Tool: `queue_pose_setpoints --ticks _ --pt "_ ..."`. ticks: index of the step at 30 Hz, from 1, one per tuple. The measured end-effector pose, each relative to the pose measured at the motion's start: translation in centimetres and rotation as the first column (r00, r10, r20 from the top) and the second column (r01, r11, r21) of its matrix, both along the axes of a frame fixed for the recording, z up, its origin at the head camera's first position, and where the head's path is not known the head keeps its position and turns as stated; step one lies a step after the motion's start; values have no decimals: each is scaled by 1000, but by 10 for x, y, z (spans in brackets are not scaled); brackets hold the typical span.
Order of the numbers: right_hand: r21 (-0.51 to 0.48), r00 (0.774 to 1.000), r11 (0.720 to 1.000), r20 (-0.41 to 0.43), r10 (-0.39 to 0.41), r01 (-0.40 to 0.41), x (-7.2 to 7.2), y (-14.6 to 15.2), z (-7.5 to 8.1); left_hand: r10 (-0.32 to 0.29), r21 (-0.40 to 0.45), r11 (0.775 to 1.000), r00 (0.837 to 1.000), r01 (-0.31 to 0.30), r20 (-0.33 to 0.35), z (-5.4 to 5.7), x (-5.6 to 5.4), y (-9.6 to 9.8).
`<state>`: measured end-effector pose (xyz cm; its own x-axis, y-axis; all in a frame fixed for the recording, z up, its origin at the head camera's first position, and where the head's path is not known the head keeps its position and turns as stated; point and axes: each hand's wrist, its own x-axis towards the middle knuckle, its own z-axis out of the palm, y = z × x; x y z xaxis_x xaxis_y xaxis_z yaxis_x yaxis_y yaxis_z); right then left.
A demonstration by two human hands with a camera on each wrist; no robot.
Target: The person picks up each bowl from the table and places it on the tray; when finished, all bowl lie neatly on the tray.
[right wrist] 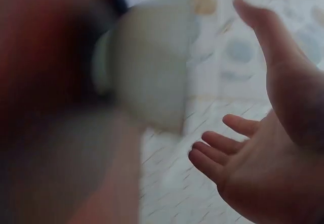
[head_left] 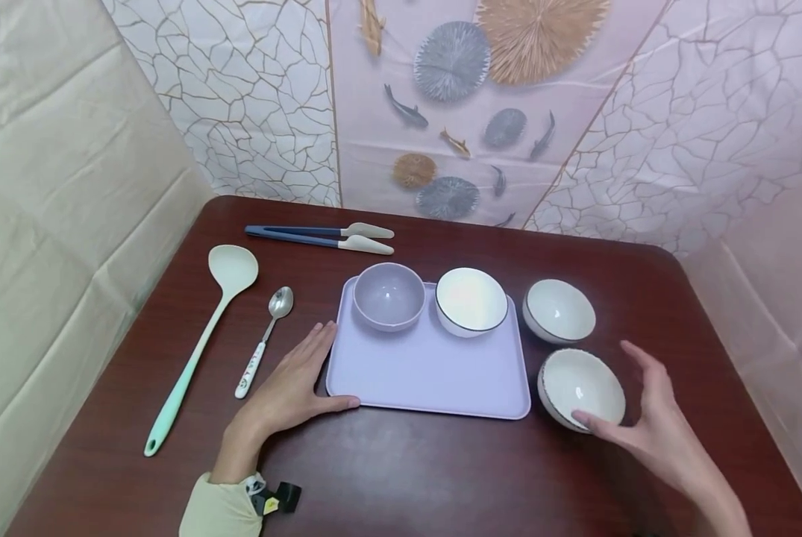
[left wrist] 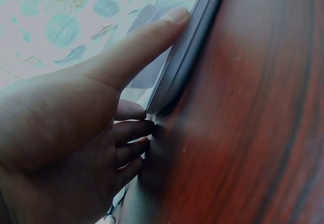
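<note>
My left hand point(head_left: 286, 391) rests at the near left corner of a lavender tray point(head_left: 427, 377). The thumb lies on the front rim and the other fingers reach along the left side, extended; the left wrist view shows the thumb point(left wrist: 147, 42) on the edge. A grey-purple bowl point(head_left: 389, 298) and a white bowl with a dark rim point(head_left: 471, 302) sit at the tray's back. My right hand point(head_left: 665, 436) is spread beside a rough-rimmed white bowl point(head_left: 578, 388), the thumb overlapping it in the head view. In the right wrist view that palm point(right wrist: 273, 158) holds nothing.
Behind the rough-rimmed bowl stands another white bowl point(head_left: 562, 309), right of the tray. Left of the tray lie a metal spoon point(head_left: 264, 339) and a green-handled ladle point(head_left: 206, 328). Blue-and-white tongs point(head_left: 320, 237) lie at the back, near the patterned wall covering point(head_left: 266, 97).
</note>
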<state>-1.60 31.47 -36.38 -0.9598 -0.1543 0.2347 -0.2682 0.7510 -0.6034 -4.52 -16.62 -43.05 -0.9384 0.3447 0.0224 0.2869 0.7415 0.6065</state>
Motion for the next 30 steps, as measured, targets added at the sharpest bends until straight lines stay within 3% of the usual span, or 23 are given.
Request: queue_pose_setpoints --ticks 3,6,9,13,16,21,25,30 --pt "-21 995 999 90 32 -30 4 11 -19 0 3 1000 1000 0 5 -1 2 -3" --pt "-16 986 999 155 53 -52 4 13 -28 -2 19 1000 1000 1 2 -3 3 -4" --pt "14 986 998 153 59 -62 1 14 -33 -4 23 1000 1000 4 -1 -4 4 -3" --pt "-6 996 1000 84 29 -28 -3 15 -38 -7 24 1000 1000 7 0 -5 4 -2" --pt "-45 998 999 58 -8 11 -5 14 -38 -7 26 1000 1000 6 5 -5 3 -1" --pt "-137 996 990 89 -32 44 -7 8 -32 -11 18 1000 1000 11 12 -5 1 0" --pt "-243 992 970 124 27 4 -1 -9 -22 -18 11 1000 1000 18 5 -3 -1 -1" --pt "-329 980 943 163 116 -57 3 -68 -15 -15 9 1000 1000 15 7 -1 -3 -1"
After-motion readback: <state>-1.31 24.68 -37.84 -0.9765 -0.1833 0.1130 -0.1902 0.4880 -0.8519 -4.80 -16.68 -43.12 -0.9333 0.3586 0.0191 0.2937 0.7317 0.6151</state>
